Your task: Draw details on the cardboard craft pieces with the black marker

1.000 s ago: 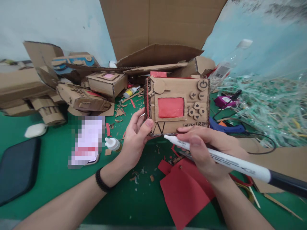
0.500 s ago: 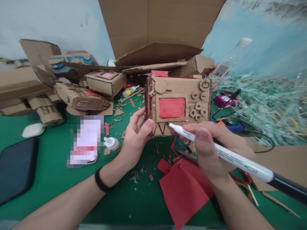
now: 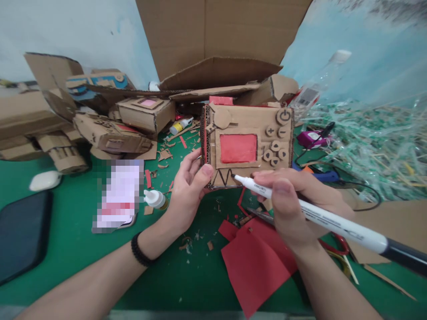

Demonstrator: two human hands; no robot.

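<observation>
A cardboard box with a red window and round cardboard buttons is held upright above the green table. My left hand grips its lower left corner, thumb on the front face. Between the thumb and fingers of my right hand is a white marker with a black end. Its dark tip touches the strip below the red window, at the end of a black zigzag line. Part of the box's lower right edge is hidden behind my right hand.
Red sheets and scissors lie below the box. At left are a phone, a small glue bottle and a black case. Cardboard models stand behind; plastic wrap is piled at right.
The marker tip has moved slightly right and down, and the black zigzag line has grown by a stroke. My left hand still holds the box.
</observation>
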